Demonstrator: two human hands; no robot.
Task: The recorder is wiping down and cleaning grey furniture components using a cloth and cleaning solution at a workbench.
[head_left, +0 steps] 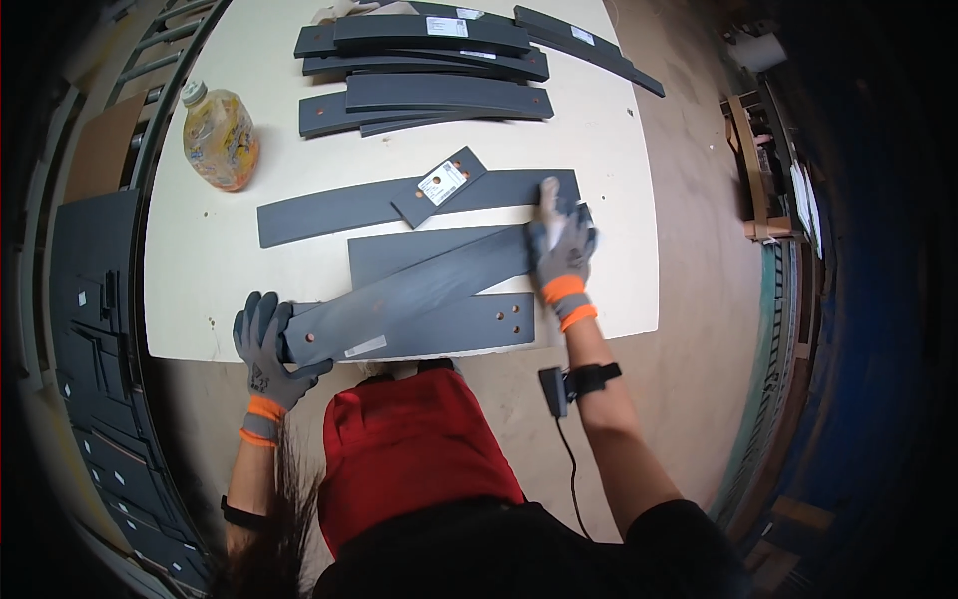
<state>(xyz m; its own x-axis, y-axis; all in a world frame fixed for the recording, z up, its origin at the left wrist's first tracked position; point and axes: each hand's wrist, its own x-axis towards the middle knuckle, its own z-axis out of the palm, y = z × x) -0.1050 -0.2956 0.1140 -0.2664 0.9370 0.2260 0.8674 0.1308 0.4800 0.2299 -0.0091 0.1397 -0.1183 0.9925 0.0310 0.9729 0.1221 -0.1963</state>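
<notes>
My left hand [267, 349] grips the near-left end of a long grey panel [409, 299] lying slantwise on the table [200, 260]; my right hand [564, 245] presses a white cloth [551, 200] flat on its far-right end, mid-wipe; next, I judge, the cloth sweeps left along it

Long dark-grey panel [409, 299] with holes and white label lies diagonally across table.

A single head-worn fisheye looks steeply down from above onto the near edge of the table [190, 260], fairly close.
</notes>
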